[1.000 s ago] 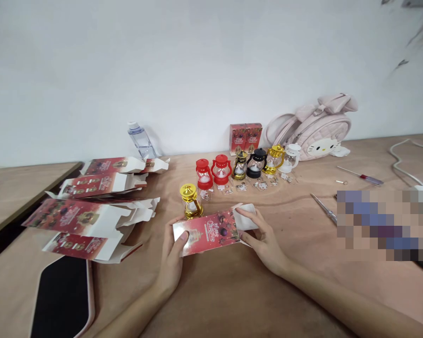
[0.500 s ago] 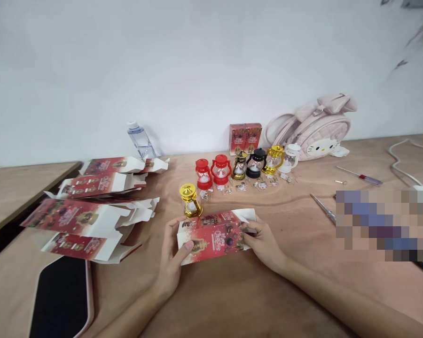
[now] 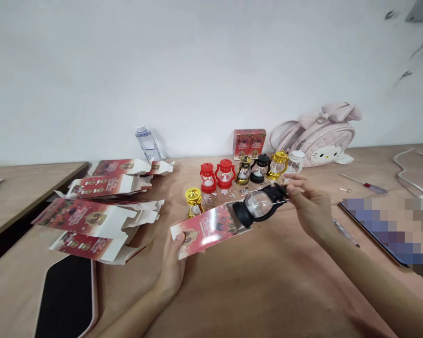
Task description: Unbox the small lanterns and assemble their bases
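Observation:
My left hand grips the closed end of a red printed cardboard box, thumb on its front face. From the box's open right end sticks out a small black lantern with a clear globe, tilted on its side. My right hand pinches the lantern's top end; its base is at the box opening. Just behind the box stands a gold lantern, partly hidden. Further back is a row of lanterns: two red ones, a dark gold one, a black one, a gold one and a white one.
Opened red boxes are heaped at left, above a phone. A water bottle, two upright red boxes and a pink bag stand by the wall. Right are a screwdriver, a tweezers-like tool and a blurred-out tablet-like device.
The black lantern, hidden inside the box before, now shows mostly outside it. My right hand has moved right and up with the lantern's top. The box is tilted more in my left hand.

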A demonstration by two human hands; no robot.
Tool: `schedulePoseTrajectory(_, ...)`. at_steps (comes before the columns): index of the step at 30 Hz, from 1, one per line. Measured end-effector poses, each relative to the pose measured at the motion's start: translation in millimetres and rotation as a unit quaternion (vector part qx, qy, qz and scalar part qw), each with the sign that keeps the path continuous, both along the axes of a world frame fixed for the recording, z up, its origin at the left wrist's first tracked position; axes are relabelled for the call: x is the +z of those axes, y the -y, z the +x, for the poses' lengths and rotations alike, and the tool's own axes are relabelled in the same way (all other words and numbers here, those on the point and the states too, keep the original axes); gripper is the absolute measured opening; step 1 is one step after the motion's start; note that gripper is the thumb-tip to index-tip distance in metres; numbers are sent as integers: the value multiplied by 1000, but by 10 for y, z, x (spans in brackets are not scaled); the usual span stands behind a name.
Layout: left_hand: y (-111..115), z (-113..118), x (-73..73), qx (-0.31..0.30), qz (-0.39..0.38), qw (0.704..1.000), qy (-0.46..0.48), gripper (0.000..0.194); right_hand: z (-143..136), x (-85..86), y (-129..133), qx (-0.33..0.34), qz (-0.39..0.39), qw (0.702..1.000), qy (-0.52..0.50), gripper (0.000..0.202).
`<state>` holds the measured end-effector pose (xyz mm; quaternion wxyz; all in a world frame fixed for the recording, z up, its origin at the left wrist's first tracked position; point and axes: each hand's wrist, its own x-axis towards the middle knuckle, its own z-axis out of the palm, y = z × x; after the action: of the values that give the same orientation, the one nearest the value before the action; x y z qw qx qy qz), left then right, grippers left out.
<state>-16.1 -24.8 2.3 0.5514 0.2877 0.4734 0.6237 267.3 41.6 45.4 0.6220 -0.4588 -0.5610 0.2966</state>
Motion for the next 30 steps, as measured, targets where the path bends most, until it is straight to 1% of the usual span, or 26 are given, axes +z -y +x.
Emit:
schedulePoseTrajectory(2,-13,-6,21,4,-10,1000,15,50,107,141,-22,-21,13,1000,-13,19)
schedulePoseTrajectory(4,-27,-20,41,-3,-18,999,33,46,191,263,-21,-46,16,999,8,19)
schedulePoseTrajectory(6,-41,-38,55,-17,-28,998,49,43,249,353,-8,-54,16,997,61,19)
schedulePoseTrajectory(8,-54,-54,59,-28,-40,997,63,42,273,399,9,-48,25,990,131,19)
schedulePoseTrajectory(12,-74,-66,53,-45,-64,993,92,44,236,366,22,-49,37,962,266,21)
schedulePoseTrajectory(15,-65,-58,53,-76,-59,990,102,49,196,296,15,-47,28,943,329,23)
schedulePoseTrajectory(19,-25,-44,62,-70,-13,996,58,41,193,242,8,-31,30,924,381,22)
schedulePoseTrajectory(21,-6,-45,68,-72,-5,997,30,37,188,243,21,-33,23,914,404,21)
schedulePoseTrajectory(23,6,-51,78,-86,-5,996,8,37,158,269,63,-58,29,901,430,20)
schedulePoseTrajectory(25,12,-59,89,-102,2,995,-11,37,93,321,148,-103,62,891,438,18)
schedulePoseTrajectory(26,14,-63,94,-113,4,993,-18,36,48,355,208,-115,82,893,428,16)
schedulePoseTrajectory(27,15,-66,98,-125,6,992,-25,35,-6,393,277,-109,95,902,408,15)
schedulePoseTrajectory(28,17,-68,100,-137,7,990,-30,35,-68,428,354,-85,93,917,379,14)
schedulePoseTrajectory(29,19,-70,98,-149,8,988,-35,34,-137,456,431,-37,71,935,347,13)
schedulePoseTrajectory(30,21,-72,94,-160,10,986,-38,33,-212,471,506,23,26,950,311,14)
